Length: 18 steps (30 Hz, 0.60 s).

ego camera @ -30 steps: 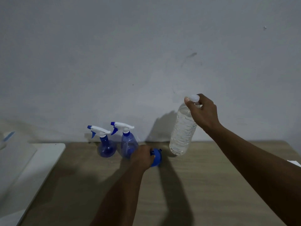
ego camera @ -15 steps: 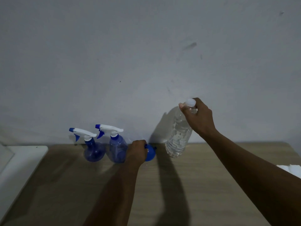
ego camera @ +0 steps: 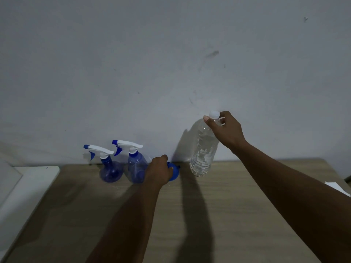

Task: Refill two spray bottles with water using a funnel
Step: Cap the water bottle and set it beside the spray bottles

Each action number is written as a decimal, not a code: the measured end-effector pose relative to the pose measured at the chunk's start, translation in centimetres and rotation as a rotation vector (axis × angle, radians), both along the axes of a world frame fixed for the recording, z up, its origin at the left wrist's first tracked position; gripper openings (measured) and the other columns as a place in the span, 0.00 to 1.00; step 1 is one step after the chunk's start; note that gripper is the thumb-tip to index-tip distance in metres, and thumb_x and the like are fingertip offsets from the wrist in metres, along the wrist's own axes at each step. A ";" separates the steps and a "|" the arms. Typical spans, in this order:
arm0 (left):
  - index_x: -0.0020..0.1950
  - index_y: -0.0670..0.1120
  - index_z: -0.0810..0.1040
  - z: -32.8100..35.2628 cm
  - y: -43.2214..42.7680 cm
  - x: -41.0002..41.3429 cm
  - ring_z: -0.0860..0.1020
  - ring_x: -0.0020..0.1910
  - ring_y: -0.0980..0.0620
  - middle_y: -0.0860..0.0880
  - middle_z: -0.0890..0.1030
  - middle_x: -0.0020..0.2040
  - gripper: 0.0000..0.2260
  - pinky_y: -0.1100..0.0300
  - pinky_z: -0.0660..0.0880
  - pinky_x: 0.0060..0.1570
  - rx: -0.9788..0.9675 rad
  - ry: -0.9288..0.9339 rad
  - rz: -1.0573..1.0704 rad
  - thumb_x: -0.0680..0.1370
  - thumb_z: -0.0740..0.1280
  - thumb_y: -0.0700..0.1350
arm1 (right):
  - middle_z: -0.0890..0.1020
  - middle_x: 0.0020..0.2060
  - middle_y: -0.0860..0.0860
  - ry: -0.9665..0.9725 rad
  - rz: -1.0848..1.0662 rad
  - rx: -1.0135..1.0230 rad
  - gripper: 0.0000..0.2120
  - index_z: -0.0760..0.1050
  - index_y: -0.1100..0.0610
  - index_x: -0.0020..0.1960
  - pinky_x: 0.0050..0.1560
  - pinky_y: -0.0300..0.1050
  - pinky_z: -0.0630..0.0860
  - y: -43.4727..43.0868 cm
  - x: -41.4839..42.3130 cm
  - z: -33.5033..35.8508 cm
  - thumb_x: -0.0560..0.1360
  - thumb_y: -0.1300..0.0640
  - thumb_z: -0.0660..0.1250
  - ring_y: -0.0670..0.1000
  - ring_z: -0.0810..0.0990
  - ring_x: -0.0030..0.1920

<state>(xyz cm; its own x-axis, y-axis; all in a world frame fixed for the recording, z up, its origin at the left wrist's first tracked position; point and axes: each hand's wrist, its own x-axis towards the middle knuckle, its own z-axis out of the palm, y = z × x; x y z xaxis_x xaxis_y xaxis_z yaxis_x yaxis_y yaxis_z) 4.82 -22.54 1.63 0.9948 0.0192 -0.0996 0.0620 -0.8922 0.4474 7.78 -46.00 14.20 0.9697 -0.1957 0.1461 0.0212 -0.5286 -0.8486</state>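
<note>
While left hand (ego camera: 158, 172) grips funnel (ego camera: 175, 173), right hand (ego camera: 227, 130) pinches water bottle (ego camera: 204, 154).

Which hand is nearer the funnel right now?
Left. The left hand grips the funnel; the right hand is up and to its right, holding the water bottle by the neck.

The wooden table (ego camera: 228, 215) before me carries a left spray bottle (ego camera: 111, 171) and a right spray bottle (ego camera: 135, 168) at its far edge. To their right are a blue funnel (ego camera: 175, 172) and a tilted water bottle (ego camera: 204, 154).
</note>
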 end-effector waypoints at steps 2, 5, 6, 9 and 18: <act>0.64 0.45 0.76 0.6 -0.3 -0.6 0.81 0.54 0.43 0.43 0.80 0.57 0.15 0.48 0.80 0.53 -0.011 -0.004 -0.005 0.79 0.67 0.49 | 0.78 0.60 0.52 0.019 -0.002 -0.004 0.33 0.72 0.55 0.66 0.59 0.52 0.78 -0.2 -0.2 0.1 0.71 0.32 0.69 0.51 0.78 0.58; 0.63 0.46 0.77 1.7 -1.0 -1.9 0.80 0.55 0.42 0.43 0.81 0.58 0.16 0.47 0.79 0.55 -0.043 -0.029 -0.024 0.78 0.68 0.50 | 0.76 0.64 0.55 0.059 0.002 0.002 0.37 0.69 0.56 0.70 0.62 0.54 0.76 -0.6 -0.8 0.2 0.71 0.33 0.69 0.54 0.77 0.62; 0.62 0.46 0.78 2.1 -1.4 -2.3 0.80 0.56 0.42 0.43 0.82 0.57 0.15 0.48 0.79 0.56 -0.058 -0.042 -0.033 0.77 0.68 0.50 | 0.75 0.65 0.56 0.071 0.005 0.006 0.38 0.68 0.56 0.71 0.62 0.54 0.76 -0.7 -1.0 0.2 0.71 0.32 0.69 0.54 0.76 0.63; 0.58 0.46 0.81 3.4 -2.7 -3.8 0.81 0.53 0.44 0.45 0.84 0.52 0.13 0.50 0.79 0.55 -0.142 -0.052 -0.034 0.76 0.70 0.50 | 0.73 0.67 0.56 0.073 -0.012 0.013 0.40 0.67 0.56 0.72 0.63 0.52 0.75 -1.2 -2.4 0.0 0.71 0.31 0.68 0.55 0.75 0.66; 0.54 0.49 0.84 5.5 -8.6 -8.6 0.82 0.48 0.52 0.51 0.85 0.49 0.11 0.63 0.76 0.46 -0.325 0.004 -0.037 0.73 0.70 0.48 | 0.85 0.45 0.56 0.333 0.119 -0.130 0.10 0.78 0.54 0.45 0.40 0.47 0.79 -4.8 -9.7 -3.2 0.73 0.46 0.71 0.57 0.85 0.45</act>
<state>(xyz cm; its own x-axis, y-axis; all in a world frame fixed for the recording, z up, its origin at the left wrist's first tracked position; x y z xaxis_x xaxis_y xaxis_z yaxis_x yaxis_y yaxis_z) -3.77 -31.13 7.10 0.9938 -0.0505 -0.0990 0.0348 -0.7047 0.7086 -1.89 -50.85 10.98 0.9831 -0.0794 -0.1646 -0.1767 -0.6431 -0.7451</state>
